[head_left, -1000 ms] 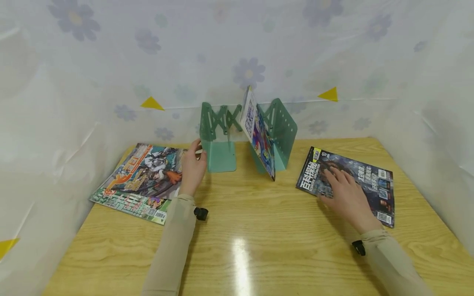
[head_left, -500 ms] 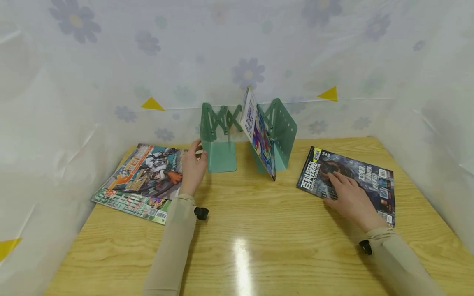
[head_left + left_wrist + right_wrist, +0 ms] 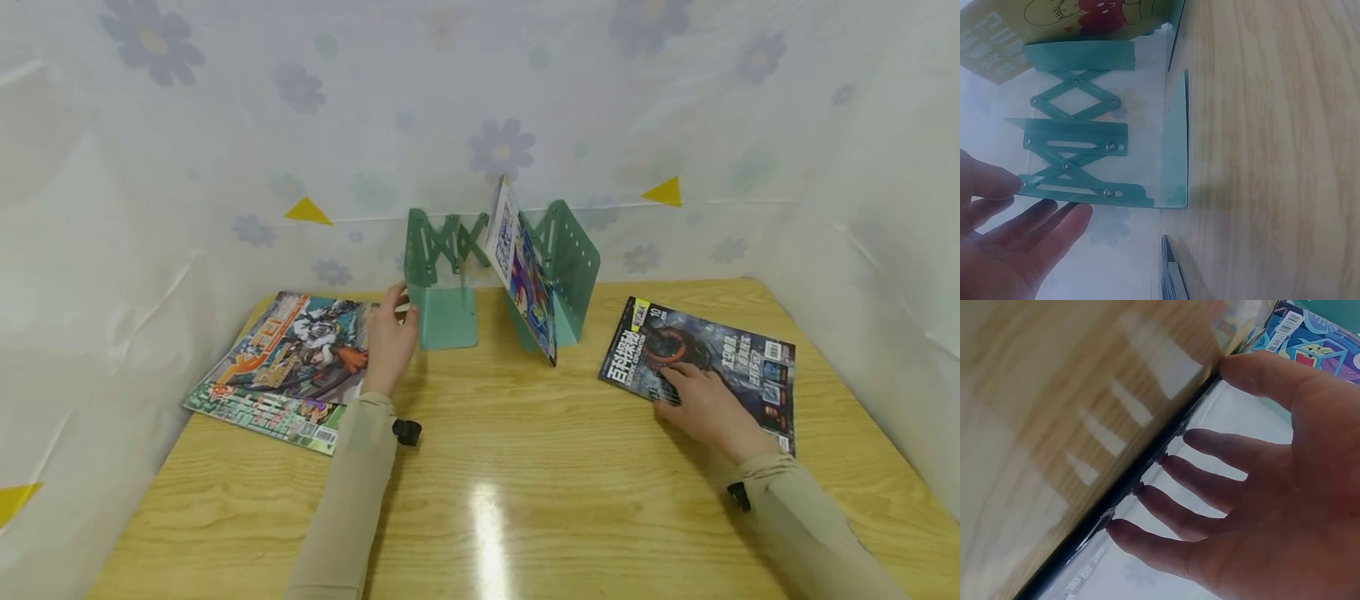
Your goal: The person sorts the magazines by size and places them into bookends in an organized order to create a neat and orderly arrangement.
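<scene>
In the head view my left hand (image 3: 390,342) holds the left end panel of a green expandable bookend (image 3: 450,321). The left wrist view has the thumb (image 3: 997,181) on one side of that panel and the other fingers on its other side. Inside the bookend a colourful magazine (image 3: 534,292) leans at a slant near the right end panel. Over to the right, my right hand (image 3: 708,412) rests its fingertips on a dark magazine (image 3: 738,354) lying flat. Its fingers (image 3: 1179,512) are spread and only loosely bent in the right wrist view, touching the cover.
Two overlapping magazines, an orange-titled one (image 3: 300,342) on top of a green one (image 3: 277,417), lie left of the left forearm. Flower-patterned white sheeting (image 3: 502,100) closes off the back and sides of the wooden table (image 3: 525,467).
My right hand has drawn slightly back toward me over the dark magazine, and its fingertips now touch lower on the cover. The left hand and the bookend have stayed in place.
</scene>
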### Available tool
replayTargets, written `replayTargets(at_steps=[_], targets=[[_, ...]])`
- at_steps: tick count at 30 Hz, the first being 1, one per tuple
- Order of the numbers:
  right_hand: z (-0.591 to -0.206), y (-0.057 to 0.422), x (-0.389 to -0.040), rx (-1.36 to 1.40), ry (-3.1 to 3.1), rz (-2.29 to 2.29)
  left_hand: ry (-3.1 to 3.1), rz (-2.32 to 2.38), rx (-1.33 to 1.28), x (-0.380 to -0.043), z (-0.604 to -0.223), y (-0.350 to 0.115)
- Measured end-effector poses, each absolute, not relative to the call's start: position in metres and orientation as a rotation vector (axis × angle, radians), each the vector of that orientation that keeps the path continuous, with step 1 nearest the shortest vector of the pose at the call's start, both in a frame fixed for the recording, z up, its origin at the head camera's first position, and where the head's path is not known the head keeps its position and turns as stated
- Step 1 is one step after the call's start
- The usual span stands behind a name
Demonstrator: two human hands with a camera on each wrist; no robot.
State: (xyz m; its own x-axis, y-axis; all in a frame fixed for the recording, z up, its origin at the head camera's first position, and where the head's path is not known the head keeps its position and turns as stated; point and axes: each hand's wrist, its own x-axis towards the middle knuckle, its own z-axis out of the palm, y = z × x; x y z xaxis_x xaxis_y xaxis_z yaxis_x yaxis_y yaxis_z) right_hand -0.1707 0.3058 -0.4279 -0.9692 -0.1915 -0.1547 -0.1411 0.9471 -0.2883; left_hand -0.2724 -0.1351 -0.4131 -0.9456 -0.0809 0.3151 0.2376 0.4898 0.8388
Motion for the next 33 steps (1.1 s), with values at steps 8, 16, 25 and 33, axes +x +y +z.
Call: replayTargets(at_steps=[8, 16, 25, 33], targets=[[-0.431, 0.303, -0.17, -0.311, 2.945, -0.327, -2.426, -1.451, -0.118, -0.274, -0.414, -0.135], [-0.429, 0.3, -0.171, -0.425, 2.989, -0.275, -2.427, -1.461, -0.12, -0.271, -0.412, -0.134], [-0.43, 0.298, -0.172, -0.555, 3.083, -0.144, -2.426, -1.461, -0.121, -0.272, -0.412, -0.133], [-0.432, 0.294, -0.179, -0.644, 3.168, -0.094, -2.427, -1.456, -0.111, -0.27, -0.411, -0.132]])
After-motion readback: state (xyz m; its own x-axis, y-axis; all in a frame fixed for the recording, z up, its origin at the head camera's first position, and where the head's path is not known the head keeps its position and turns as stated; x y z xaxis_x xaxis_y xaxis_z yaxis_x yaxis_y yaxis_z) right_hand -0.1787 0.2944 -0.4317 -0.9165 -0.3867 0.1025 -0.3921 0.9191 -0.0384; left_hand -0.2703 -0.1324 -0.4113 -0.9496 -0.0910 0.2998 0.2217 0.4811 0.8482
